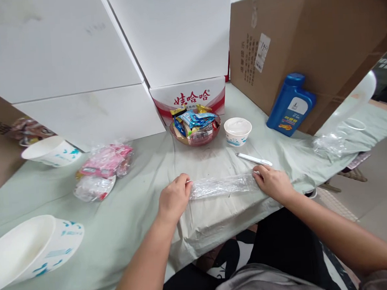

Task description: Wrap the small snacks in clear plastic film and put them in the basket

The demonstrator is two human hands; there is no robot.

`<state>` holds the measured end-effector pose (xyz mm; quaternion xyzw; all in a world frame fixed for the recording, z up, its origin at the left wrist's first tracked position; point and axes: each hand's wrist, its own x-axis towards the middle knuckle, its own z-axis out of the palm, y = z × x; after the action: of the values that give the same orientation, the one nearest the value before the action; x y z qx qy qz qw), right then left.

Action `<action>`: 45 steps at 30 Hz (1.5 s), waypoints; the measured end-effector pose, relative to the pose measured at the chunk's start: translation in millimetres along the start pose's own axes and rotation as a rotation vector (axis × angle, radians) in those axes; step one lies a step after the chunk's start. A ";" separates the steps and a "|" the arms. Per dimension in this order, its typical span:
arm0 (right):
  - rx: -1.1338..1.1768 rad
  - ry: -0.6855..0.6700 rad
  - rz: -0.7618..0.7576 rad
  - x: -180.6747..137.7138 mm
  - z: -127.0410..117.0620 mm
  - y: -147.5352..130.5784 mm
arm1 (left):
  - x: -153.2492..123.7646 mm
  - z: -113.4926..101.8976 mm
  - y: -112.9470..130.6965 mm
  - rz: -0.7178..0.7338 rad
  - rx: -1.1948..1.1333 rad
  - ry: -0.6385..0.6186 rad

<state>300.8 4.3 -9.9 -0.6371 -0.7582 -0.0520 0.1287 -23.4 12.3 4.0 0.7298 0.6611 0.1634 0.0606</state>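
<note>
A long strip of clear plastic wrap (222, 186), crinkled and folded flat, stretches across the table's front part. My left hand (174, 198) pinches its left end, fingers closed. At the other end, my right hand (273, 183) grips the plastic between thumb and fingers. Just beyond the right hand lies a white utility knife (253, 159). Behind the strip stand a small paper cup (237, 131) with something whitish in it and a reddish clear bowl (198, 139) full of small wrapped packets.
Pink plastic-wrapped packs (105, 161) lie to the left, near two white paper bowls (54, 153). A blue bottle (290, 105) leans by a big cardboard box (272, 39). White boxes (174, 37) line the back. Crumpled clear plastic (330, 144) sits at right.
</note>
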 end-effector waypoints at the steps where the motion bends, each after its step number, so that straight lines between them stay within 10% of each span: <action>1: -0.030 0.019 -0.006 -1.0 0.5 -0.4 | 0.3 0.8 -0.9 -0.007 0.053 0.007; 8: 0.089 0.195 -0.155 0.6 -3.2 11.3 | -18.1 -7.1 11.9 0.219 0.093 0.463; 11: 0.103 0.149 -0.167 -3.0 -2.8 17.9 | -27.3 -5.6 27.3 0.445 0.053 0.261; 15: 0.122 0.045 -0.112 -14.4 -3.8 23.0 | -23.9 -4.3 28.5 0.276 0.176 -0.026; 22: 0.445 -0.057 0.005 -36.0 -27.2 16.4 | -31.4 -10.5 43.9 0.288 0.094 0.098; 33: 1.277 -0.541 -0.078 -32.2 -89.2 -24.1 | -68.1 32.8 62.6 0.663 -0.069 -0.312; 45: 1.522 -0.840 0.178 82.9 -2.7 -95.3 | -63.5 24.4 56.9 0.702 -0.112 -0.280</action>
<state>195.0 65.2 22.5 -0.4014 -0.5191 0.7179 0.2327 33.5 -53.8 -11.7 0.9225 0.3465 0.1090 0.1305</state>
